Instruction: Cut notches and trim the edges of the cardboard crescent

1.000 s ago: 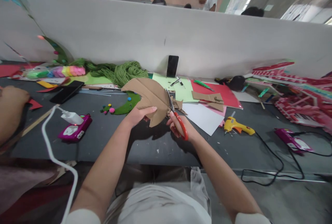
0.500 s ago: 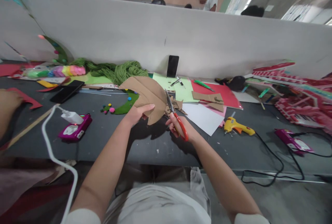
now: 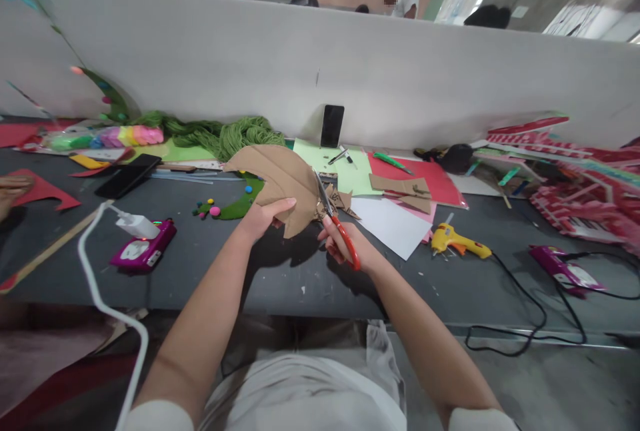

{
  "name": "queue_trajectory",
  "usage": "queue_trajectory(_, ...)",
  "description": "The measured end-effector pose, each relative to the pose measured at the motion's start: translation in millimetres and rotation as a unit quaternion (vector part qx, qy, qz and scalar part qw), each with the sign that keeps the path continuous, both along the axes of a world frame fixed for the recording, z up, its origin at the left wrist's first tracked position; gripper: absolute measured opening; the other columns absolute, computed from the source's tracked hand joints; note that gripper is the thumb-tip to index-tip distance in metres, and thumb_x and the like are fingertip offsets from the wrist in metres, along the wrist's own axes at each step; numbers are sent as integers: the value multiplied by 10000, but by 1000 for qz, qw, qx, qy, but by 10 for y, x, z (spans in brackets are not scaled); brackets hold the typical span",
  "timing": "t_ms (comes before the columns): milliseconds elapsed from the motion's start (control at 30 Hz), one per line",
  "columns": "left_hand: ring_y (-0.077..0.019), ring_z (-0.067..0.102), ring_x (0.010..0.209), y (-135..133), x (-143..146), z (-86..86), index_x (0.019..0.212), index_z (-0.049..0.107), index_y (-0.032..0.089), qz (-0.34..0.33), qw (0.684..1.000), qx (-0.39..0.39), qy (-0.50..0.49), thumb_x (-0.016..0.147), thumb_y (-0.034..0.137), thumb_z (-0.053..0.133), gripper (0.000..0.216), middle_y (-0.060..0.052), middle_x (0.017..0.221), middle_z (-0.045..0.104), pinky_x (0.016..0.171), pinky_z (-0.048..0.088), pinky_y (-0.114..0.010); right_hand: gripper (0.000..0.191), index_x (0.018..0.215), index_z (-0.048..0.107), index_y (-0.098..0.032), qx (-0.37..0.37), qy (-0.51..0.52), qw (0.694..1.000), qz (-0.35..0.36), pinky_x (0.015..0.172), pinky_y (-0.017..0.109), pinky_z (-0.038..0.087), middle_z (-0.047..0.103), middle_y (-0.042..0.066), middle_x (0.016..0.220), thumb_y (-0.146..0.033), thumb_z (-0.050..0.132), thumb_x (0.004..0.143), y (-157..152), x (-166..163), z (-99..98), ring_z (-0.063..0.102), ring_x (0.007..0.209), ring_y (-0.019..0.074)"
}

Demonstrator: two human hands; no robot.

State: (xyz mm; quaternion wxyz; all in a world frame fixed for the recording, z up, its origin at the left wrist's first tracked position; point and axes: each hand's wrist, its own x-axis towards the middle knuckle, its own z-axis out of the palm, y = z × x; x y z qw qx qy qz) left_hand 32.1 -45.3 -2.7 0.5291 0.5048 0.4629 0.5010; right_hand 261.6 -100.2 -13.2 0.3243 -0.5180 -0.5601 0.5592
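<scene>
My left hand (image 3: 270,216) grips a curved piece of brown cardboard (image 3: 287,181) by its lower edge, thumb on top. Fingers of my right hand (image 3: 340,243) are wrapped round the red handles of a pair of scissors (image 3: 349,244). The scissors' blades lie along the cardboard's right edge and point away from me; whether they touch it I cannot tell. Cardboard scraps (image 3: 340,198) lie just beyond the blades. Behind the held piece, partly covered, is a green felt crescent (image 3: 237,206) with small coloured pom-poms.
A yellow glue gun (image 3: 457,242) lies to the right, its black cable trailing off the edge. Purple power strips (image 3: 145,244) sit on both sides. Green yarn (image 3: 250,138) and an upright phone (image 3: 333,126) line the partition. Another person's hand (image 3: 13,191) touches red felt at far left.
The cardboard and both my hands have shifted very slightly left, and the scissors' blades look closer together. At far left the other person's hand has drawn back from the table's front.
</scene>
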Motion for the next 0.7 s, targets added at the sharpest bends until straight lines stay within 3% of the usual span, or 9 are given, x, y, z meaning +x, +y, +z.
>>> queue_trajectory(300, -166, 614, 577, 22, -45, -60, 830, 746, 164, 0, 1000, 15, 7, 676, 429, 883, 336, -49, 780, 727, 451, 400, -268, 660, 799, 637, -168, -4, -15, 1000, 3, 378, 218, 384, 527, -22, 498, -793, 472, 934, -20, -14, 70, 468, 369, 102)
queue_trajectory(500, -171, 615, 545, 21, -24, -62, 856, 760, 154, -7, 1000, 16, -1, 677, 415, 882, 339, -54, 775, 739, 441, 390, -276, 660, 774, 607, -179, -10, -33, 999, 2, 350, 214, 313, 504, -29, 420, -793, 439, 945, -8, -30, 75, 424, 317, 101)
queue_trajectory(700, -245, 699, 657, 5, -6, -23, 887, 784, 163, -15, 999, 0, -34, 646, 382, 893, 343, -58, 747, 745, 543, 513, -328, 681, 720, 580, -191, -1, -32, 999, 5, 327, 218, 280, 490, -28, 392, -822, 429, 927, -17, -33, 50, 402, 286, 98)
